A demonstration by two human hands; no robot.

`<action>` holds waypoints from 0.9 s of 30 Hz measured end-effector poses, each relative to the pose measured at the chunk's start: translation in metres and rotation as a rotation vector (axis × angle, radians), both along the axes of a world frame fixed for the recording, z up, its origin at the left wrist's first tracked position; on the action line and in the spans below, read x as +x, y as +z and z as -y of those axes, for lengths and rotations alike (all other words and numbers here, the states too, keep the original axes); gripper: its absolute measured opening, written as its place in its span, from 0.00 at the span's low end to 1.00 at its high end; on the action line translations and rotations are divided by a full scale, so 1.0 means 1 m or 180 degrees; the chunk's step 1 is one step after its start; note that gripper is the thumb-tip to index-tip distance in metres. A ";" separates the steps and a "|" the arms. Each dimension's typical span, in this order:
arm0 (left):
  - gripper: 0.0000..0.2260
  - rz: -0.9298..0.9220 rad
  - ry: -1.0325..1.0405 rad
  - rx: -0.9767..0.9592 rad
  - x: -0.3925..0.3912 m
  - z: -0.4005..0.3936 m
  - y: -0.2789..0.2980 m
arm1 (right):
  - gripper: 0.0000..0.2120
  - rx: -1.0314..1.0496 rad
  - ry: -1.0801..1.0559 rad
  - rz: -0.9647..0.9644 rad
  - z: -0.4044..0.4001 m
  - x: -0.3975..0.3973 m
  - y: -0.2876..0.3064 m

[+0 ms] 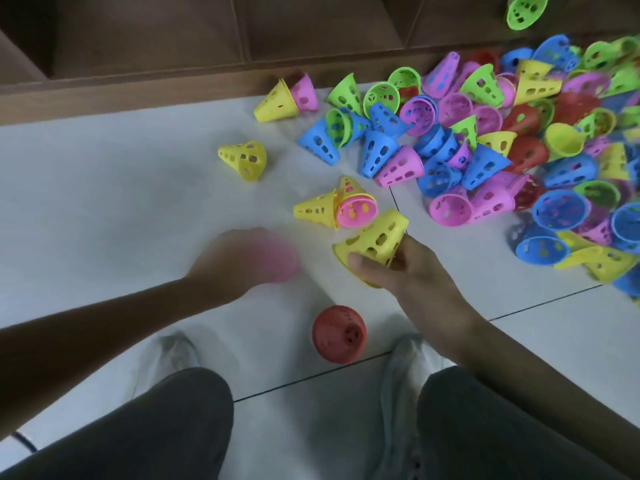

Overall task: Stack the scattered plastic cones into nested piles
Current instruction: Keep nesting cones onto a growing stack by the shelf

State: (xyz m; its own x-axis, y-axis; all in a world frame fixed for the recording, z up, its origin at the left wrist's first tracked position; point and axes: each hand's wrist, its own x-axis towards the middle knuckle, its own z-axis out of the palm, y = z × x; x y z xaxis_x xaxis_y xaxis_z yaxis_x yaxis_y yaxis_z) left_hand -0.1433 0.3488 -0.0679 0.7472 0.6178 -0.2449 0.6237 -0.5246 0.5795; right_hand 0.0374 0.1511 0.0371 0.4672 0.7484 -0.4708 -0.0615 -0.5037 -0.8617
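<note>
The right hand (398,268) grips a yellow perforated plastic cone (375,244), thumb across its wide rim and fingers curled behind. The cone's long axis runs from 7 o'clock to 1 o'clock, narrow end toward 1 o'clock, wide mouth toward 7 o'clock. The right forearm comes in from 5 o'clock.

The left hand (239,258) is blurred, knuckles up, over a pink plastic cone (282,261) that shows at its 3 o'clock side; whether the fingers close on it cannot be told. The left forearm reaches in from 8 o'clock.

At 12 o'clock of the held cone lie two yellow cones with a pink one (356,211) between them. A red plastic cone (339,332) stands at 6 o'clock on the pale tiled floor (104,202), between grey shoes. The heap of mixed-colour cones (519,133) spreads at 2 o'clock.
</note>
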 end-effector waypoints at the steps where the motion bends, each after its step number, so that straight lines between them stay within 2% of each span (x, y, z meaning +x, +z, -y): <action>1: 0.20 0.0097 0.0101 -0.0056 0.002 0.003 0.009 | 0.18 0.0177 -0.0058 0.0005 0.007 -0.007 0.008; 4: 0.19 0.0330 0.0287 -0.0270 0.003 0.013 0.037 | 0.18 0.0510 0.0063 0.0132 0.025 -0.024 0.013; 9: 0.18 0.0663 0.0445 -0.0713 -0.003 0.036 0.073 | 0.30 -0.0129 0.0666 0.1133 0.042 -0.032 -0.005; 14: 0.20 0.0881 0.0345 -0.0913 -0.010 0.057 0.090 | 0.33 -0.0354 0.0993 0.1566 0.052 -0.042 -0.033; 20: 0.25 0.0955 -0.0006 -0.0899 -0.013 0.076 0.098 | 0.29 -0.0327 0.1015 0.1813 0.051 -0.050 -0.059; 27: 0.20 0.0727 -0.0475 -0.0551 -0.010 0.089 0.100 | 0.41 -0.0335 0.1192 0.1864 0.046 -0.043 -0.054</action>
State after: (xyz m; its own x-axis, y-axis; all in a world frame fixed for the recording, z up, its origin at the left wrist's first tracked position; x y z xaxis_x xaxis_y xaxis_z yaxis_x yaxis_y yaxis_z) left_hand -0.1530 0.2594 0.0324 0.8742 0.4612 -0.1522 0.3908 -0.4820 0.7842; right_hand -0.0061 0.1051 -0.0165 0.3857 0.8727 -0.2993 0.5917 -0.4829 -0.6455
